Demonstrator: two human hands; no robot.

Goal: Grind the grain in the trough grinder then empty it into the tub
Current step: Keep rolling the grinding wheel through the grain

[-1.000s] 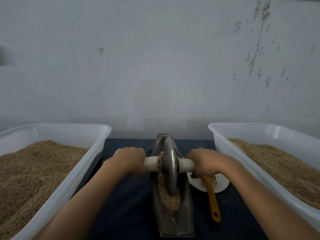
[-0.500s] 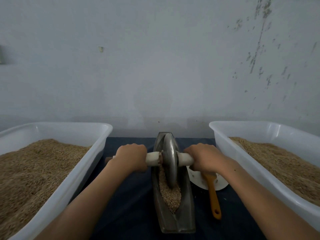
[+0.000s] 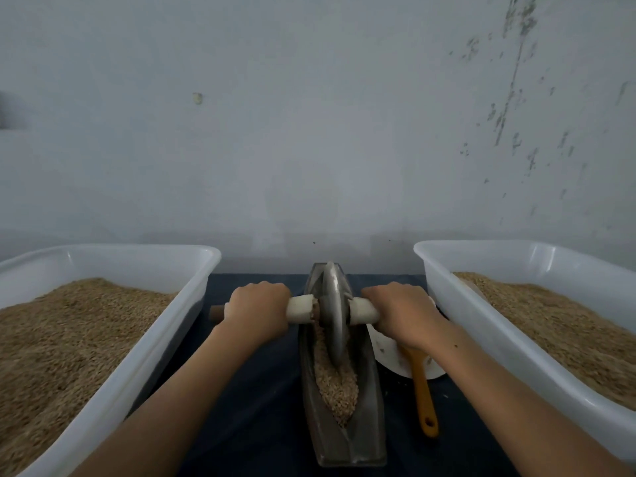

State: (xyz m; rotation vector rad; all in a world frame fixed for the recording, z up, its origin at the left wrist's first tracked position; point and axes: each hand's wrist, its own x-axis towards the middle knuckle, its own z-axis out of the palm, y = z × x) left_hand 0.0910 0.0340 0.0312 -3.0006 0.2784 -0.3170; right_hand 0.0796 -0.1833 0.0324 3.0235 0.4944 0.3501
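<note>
A grey metal trough grinder [image 3: 344, 438] lies lengthwise in the middle of the dark cloth. Its metal wheel [image 3: 333, 315] stands upright near the trough's far end. Crushed grain [image 3: 335, 383] fills the groove on the near side of the wheel. My left hand [image 3: 258, 309] grips the white axle handle [image 3: 299, 307] left of the wheel. My right hand [image 3: 401, 309] grips the same axle on the wheel's right side. A white tub [image 3: 457, 315] of brown grain stands at the right, and a second white tub [image 3: 179, 304] of grain stands at the left.
A white dish [image 3: 389, 352] with an orange-handled tool [image 3: 425, 401] lies between the trough and the right tub, partly under my right forearm. A pale stained wall [image 3: 309, 132] rises just behind the table.
Both hands have pushed the wheel away from me along the trough, from its middle to near its far end. More grain shows in the groove on the near side.
</note>
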